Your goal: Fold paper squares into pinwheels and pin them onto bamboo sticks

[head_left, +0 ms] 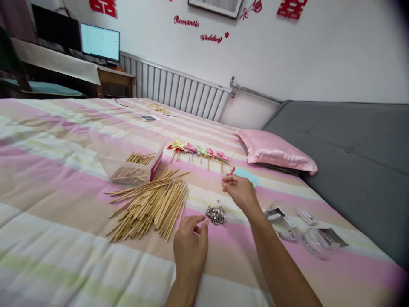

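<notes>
My left hand [191,238] is low beside a small heap of shiny metal pins [216,215], at its left edge. Its thumb and index finger nearly meet in a pinch; whatever may be between them is too small to make out. My right hand [239,192] hovers beyond the heap, fingers stretched to the left and no object visible in them. Just behind it lie light blue paper [246,175] and small red paper pieces [230,172], partly covered by the hand. A large pile of thin wooden sticks [150,207] spreads to the left of my left hand.
A clear plastic box [155,164] holds more sticks. Paper pinwheels [200,151] on sticks stand in a row behind. Clear plastic packs [322,243] lie right, a pink pillow [277,149] farther back. Everything rests on a striped bedspread [64,221] beside a grey headboard [348,162].
</notes>
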`<act>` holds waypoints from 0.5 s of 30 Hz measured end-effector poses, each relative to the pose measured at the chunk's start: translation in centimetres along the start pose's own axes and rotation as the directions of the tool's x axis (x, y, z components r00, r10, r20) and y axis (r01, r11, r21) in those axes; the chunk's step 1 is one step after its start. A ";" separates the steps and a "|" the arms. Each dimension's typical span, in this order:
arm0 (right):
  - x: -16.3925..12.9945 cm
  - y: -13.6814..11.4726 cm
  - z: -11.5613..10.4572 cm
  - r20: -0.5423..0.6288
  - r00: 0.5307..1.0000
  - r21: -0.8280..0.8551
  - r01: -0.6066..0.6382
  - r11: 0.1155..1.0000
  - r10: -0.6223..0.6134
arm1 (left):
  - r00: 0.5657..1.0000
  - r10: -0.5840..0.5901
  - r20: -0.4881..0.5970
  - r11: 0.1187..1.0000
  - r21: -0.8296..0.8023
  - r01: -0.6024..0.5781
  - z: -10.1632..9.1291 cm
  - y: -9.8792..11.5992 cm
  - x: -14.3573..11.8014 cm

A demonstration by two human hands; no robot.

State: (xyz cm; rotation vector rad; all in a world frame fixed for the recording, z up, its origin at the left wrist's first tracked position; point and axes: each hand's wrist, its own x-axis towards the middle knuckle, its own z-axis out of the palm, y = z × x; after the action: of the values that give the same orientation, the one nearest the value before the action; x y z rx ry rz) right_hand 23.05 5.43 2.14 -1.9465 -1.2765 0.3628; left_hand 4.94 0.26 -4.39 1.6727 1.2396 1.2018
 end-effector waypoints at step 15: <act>-5.1 7.6 0.9 0.158 0.987 -0.234 0.042 0.971 -0.005 | 0.996 0.080 -0.038 0.865 0.499 -0.050 1.6 0.2 -0.3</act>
State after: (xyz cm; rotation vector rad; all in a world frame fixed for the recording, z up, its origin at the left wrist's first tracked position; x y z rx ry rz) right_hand 25.19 -0.22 -4.82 -2.1340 -1.5014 0.3718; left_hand 6.46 -0.12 -4.79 2.0728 1.6443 1.0257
